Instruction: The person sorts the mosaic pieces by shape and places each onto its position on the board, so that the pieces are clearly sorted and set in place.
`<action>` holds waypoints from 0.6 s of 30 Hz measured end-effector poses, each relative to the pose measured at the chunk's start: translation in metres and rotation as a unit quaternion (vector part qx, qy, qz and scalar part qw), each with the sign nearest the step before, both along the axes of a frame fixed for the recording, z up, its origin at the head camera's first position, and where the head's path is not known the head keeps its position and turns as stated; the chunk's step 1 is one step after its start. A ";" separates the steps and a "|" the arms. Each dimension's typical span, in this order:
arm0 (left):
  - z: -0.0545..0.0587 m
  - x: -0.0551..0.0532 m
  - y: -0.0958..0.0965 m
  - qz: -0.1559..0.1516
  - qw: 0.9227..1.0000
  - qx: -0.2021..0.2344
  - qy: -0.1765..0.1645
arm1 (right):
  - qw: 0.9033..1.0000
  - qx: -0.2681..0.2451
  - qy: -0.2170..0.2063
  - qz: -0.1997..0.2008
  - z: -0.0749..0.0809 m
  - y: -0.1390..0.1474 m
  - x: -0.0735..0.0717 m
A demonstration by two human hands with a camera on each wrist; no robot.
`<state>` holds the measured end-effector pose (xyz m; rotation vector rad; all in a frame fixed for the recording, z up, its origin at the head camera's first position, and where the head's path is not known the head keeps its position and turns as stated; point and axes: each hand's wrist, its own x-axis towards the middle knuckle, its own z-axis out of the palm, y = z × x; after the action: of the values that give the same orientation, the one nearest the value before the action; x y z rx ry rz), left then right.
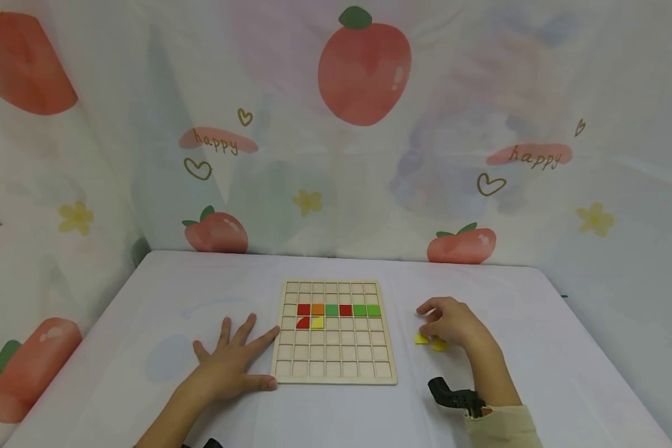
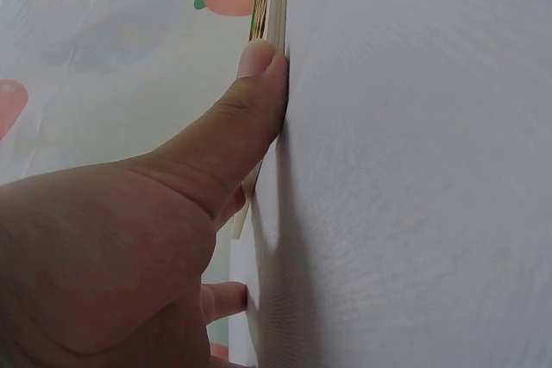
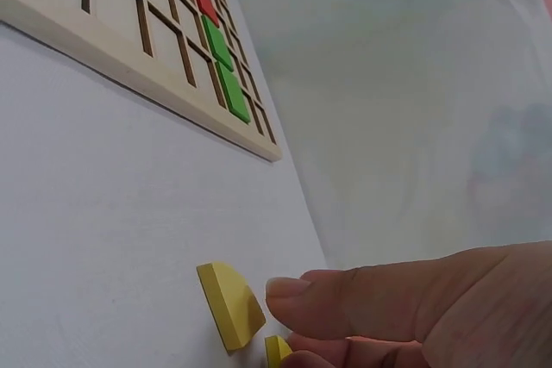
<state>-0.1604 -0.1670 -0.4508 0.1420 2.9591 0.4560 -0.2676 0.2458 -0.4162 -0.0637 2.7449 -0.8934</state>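
Note:
A wooden grid board (image 1: 336, 381) lies flat on the table. My left hand (image 1: 229, 367) spreads its fingers beside it, thumb tip and index fingertip at the board's left edge; the left wrist view shows the thumb (image 2: 233, 118) against that side. Over to the right, my right hand (image 1: 448, 320) hovers low above two small yellow pieces, its thumb and index finger apart. One yellow piece (image 3: 231, 306), with a curved side, lies just beyond the thumb tip. The other yellow piece (image 3: 276, 351) is partly hidden by the fingers.
One board row holds red (image 1: 303, 310), orange (image 1: 317, 309), teal (image 1: 331, 310) and green (image 1: 366, 310) square tiles. Below sit a curved red piece (image 1: 303, 323) and a yellow piece (image 1: 317, 323). A patterned curtain (image 1: 336, 186) stands behind the white table (image 1: 201, 280).

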 end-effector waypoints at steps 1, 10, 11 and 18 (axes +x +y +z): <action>-0.001 0.000 0.000 0.000 1.000 0.001 0.001 | 1.000 0.005 0.000 -0.001 -0.001 0.000 -0.001; -0.001 0.000 -0.001 -0.004 1.000 0.006 0.008 | 0.999 0.037 0.019 -0.008 -0.007 -0.001 -0.004; -0.001 0.000 -0.001 -0.004 1.000 0.005 0.008 | 0.999 0.038 0.022 -0.008 -0.007 -0.001 -0.004; -0.001 0.000 -0.001 -0.007 1.000 0.006 0.006 | 0.999 0.033 0.010 -0.004 -0.006 -0.004 -0.002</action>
<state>-0.1604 -0.1678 -0.4521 0.1660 2.9651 0.4738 -0.2696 0.2419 -0.4218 -0.0494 2.7933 -0.8089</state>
